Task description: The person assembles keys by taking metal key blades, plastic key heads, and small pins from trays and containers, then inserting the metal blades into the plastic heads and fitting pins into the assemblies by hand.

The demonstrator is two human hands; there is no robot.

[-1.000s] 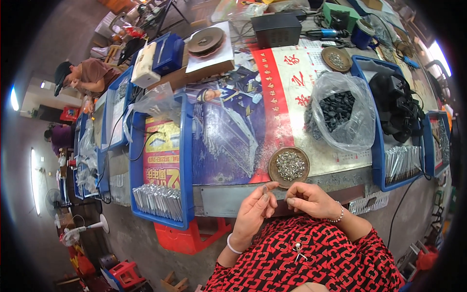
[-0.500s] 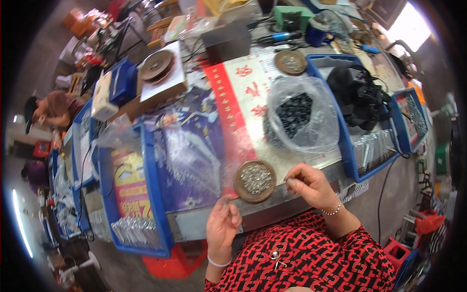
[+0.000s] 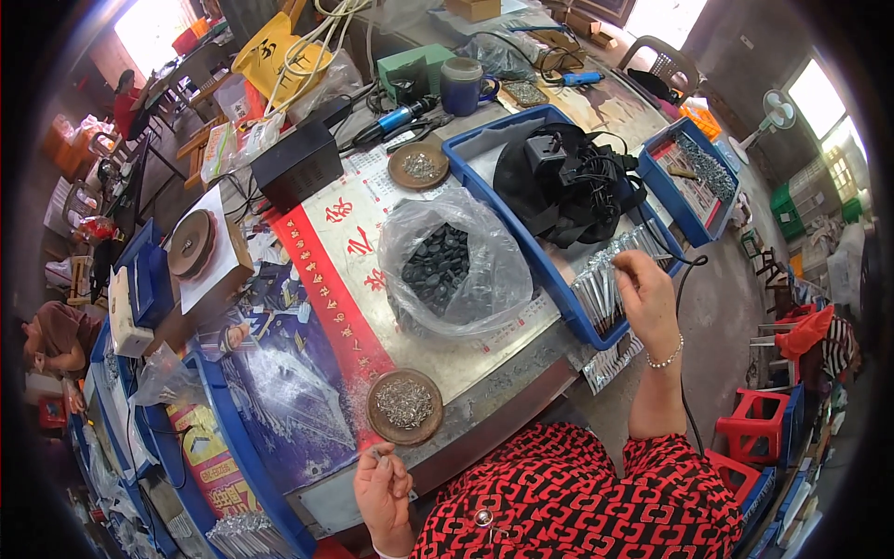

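My right hand is over the front end of a blue tray, its bent fingers drawn together beside a row of slim silvery metal pieces. Whether one is between the fingertips cannot be made out. At the table's front edge my left hand is raised with curled fingers, thumb and forefinger close together; anything pinched there is too small to name. Just beyond it sits a round brown dish of tiny metal parts. An open clear plastic bag of black pieces stands between the dish and tray.
Black straps and cables fill the tray's far part. A second brown dish, a black box and a blue mug stand farther back. Another blue tray is at left. A cable hangs at right.
My right hand has moved from beside the dish rightward to the metal pieces in the tray. My left hand stays near the dish. The view has turned to the right.
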